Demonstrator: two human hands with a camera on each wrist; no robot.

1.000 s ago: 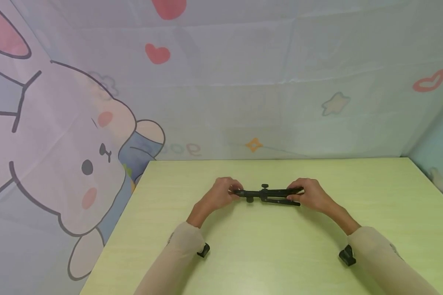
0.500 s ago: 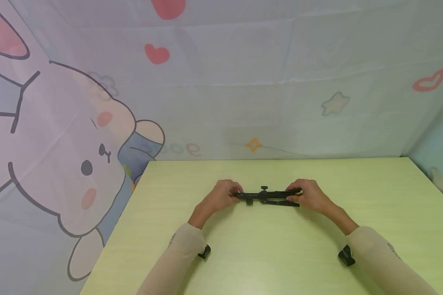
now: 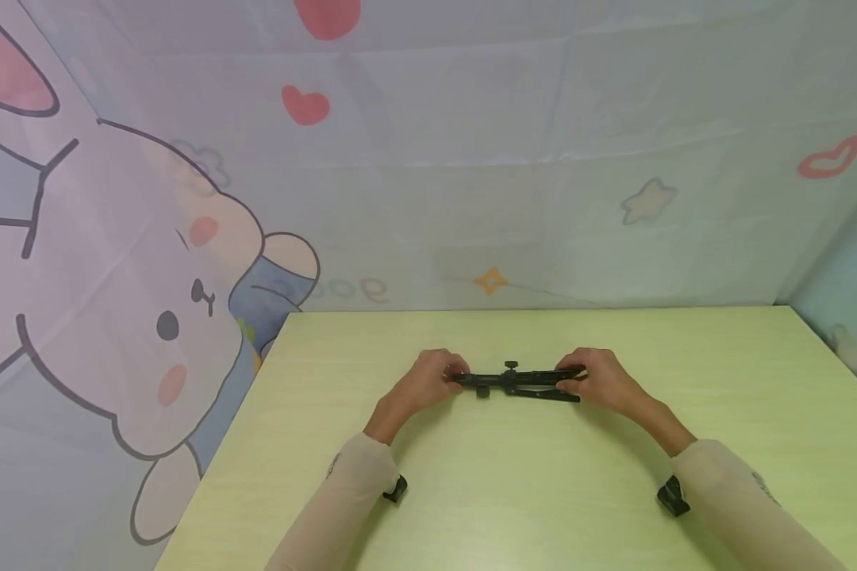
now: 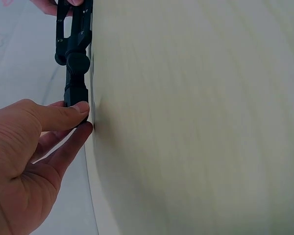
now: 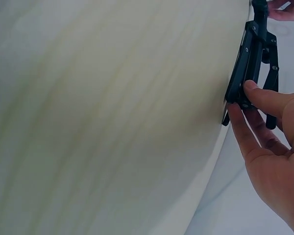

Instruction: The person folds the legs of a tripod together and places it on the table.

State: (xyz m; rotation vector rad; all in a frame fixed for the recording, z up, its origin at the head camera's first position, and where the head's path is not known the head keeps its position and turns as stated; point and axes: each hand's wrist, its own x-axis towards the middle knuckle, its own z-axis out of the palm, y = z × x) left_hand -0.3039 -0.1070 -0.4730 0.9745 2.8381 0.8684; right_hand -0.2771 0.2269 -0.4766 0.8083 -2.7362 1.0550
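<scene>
A small black tripod (image 3: 496,380) lies sideways between both hands, its legs pointing right and slightly spread. My left hand (image 3: 428,379) pinches its head end; in the left wrist view the thumb and fingers close on the tip of the tripod (image 4: 77,66), below a round knob. At the other end, my right hand (image 3: 600,381) holds the legs. The right wrist view has the thumb pressed on the tripod's (image 5: 250,63) middle leg part, with fingers under it and one leg standing apart. Whether the tripod touches the table is hard to tell.
A pale yellow-green table (image 3: 514,484) spreads under both arms. Behind it hangs a printed cloth (image 3: 428,198) with hearts and stars, and a large cartoon rabbit (image 3: 164,317) on the left. Black wrist devices (image 3: 674,496) sit at the sleeves.
Both hands have shifted slightly down in the head view with the tripod, mostly in the first half second. Their hold on it looks the same.
</scene>
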